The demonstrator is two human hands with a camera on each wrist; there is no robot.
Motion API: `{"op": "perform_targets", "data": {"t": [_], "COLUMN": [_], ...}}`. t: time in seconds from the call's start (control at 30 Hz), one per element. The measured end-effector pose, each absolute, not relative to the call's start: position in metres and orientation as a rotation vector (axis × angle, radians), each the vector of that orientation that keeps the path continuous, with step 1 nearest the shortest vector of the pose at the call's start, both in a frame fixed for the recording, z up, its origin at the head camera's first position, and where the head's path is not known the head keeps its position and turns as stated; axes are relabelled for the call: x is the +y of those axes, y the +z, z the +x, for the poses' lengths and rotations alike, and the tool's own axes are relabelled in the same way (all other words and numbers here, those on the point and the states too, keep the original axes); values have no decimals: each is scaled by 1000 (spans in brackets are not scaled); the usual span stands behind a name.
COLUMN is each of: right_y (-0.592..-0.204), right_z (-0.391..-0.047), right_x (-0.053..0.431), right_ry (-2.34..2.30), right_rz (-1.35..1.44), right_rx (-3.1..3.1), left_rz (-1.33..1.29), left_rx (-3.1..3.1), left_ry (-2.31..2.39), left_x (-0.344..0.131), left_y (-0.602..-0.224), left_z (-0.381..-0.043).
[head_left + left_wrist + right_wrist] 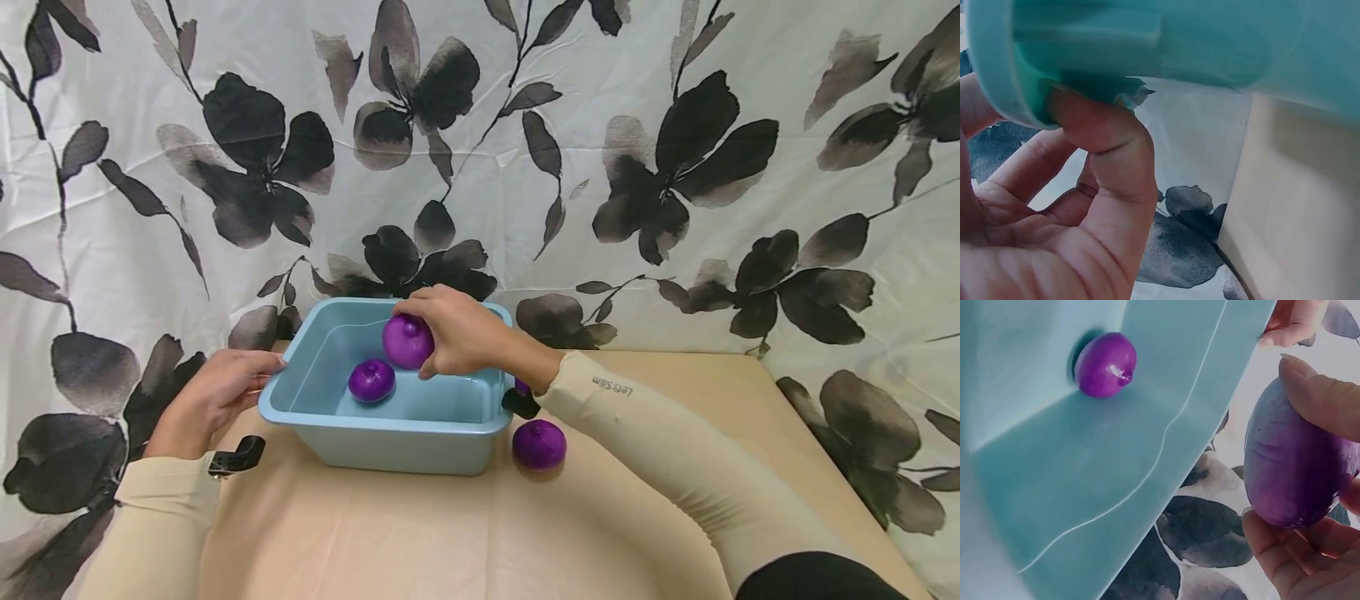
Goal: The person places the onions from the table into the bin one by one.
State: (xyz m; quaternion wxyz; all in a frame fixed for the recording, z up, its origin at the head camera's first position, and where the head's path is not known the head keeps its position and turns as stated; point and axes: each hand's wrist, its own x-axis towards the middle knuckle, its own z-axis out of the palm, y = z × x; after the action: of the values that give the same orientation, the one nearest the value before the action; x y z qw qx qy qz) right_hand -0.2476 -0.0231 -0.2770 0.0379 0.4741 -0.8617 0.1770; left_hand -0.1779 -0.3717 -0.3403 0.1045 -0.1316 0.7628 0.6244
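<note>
A light blue plastic basin (397, 450) stands on the table, tilted a little in the head view. My left hand (213, 396) pinches its left rim (994, 69) between thumb and fingers. Over the basin, my right hand (465, 332) grips a purple onion (406, 342) with thumb on one side and fingers on the other; the right wrist view shows this held onion (1291, 462) up close. A second purple onion (371, 381) lies on the basin's floor, and in the right wrist view that onion (1107, 365) sits near a wall.
Right of the basin another purple onion (538, 445) rests on the beige tabletop (480, 533). One more onion (521, 386) shows only partly behind the right wrist. A white cloth with dark flowers (555, 208) hangs behind the table.
</note>
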Motion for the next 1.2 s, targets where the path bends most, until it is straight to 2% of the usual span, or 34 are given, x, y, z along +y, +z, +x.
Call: {"op": "perform_targets", "data": {"t": [0.53,1.2], "right_y": [-298,-323], "right_z": [-260,-278], "right_x": [-70,-102], "right_ry": [553,376], "right_rz": [1619,1733], "right_rx": [-2648,-2653], "left_rz": [-420,-417], "left_rx": [2254,2217], "left_ry": [1841,1879], "left_x": [-371,-370], "left_y": [-343,-340], "left_z": [-182,-184]}}
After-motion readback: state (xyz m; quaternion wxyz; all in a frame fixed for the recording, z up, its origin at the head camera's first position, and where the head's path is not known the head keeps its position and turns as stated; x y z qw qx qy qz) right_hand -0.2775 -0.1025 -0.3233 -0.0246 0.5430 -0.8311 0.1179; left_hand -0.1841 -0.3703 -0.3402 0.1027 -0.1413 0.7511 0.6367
